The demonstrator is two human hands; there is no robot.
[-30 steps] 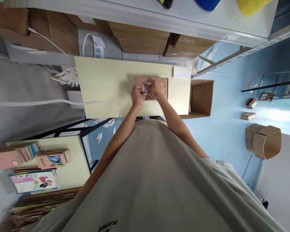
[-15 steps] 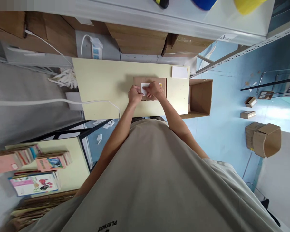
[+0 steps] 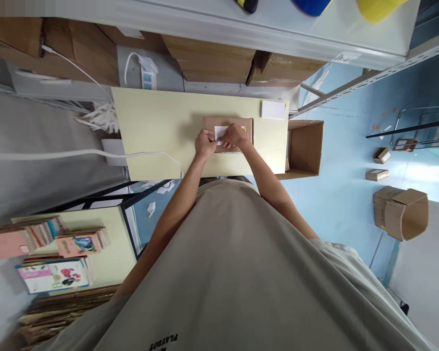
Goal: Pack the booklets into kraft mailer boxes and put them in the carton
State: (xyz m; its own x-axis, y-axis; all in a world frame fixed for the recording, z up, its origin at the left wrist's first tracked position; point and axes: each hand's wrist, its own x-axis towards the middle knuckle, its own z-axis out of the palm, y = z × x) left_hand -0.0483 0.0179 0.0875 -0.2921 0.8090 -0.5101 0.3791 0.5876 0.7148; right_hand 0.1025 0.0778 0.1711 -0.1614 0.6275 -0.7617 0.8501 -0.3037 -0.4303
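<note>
A flat brown cardboard box (image 3: 228, 121) lies on the pale yellow table, and a white label (image 3: 219, 130) with a small yellow mark at its right end lies over its top. At the label's lower left corner, my left hand (image 3: 205, 142) is closed, thumb and fingers pinched together by the box's left edge. Curled over the middle of the label, my right hand (image 3: 235, 135) is closed too, its fingertips on the paper. Part of the label is hidden beneath it.
A white label stack (image 3: 273, 109) sits at the right of the table (image 3: 153, 126). An open carton (image 3: 304, 148) stands beside the table's right end. Overhead runs a metal shelf (image 3: 219, 27). A white cable (image 3: 76, 153) crosses the table's left part; books (image 3: 54, 275) lie lower left.
The view has shifted very slightly. Both hands keep almost the same place on the box and label.
</note>
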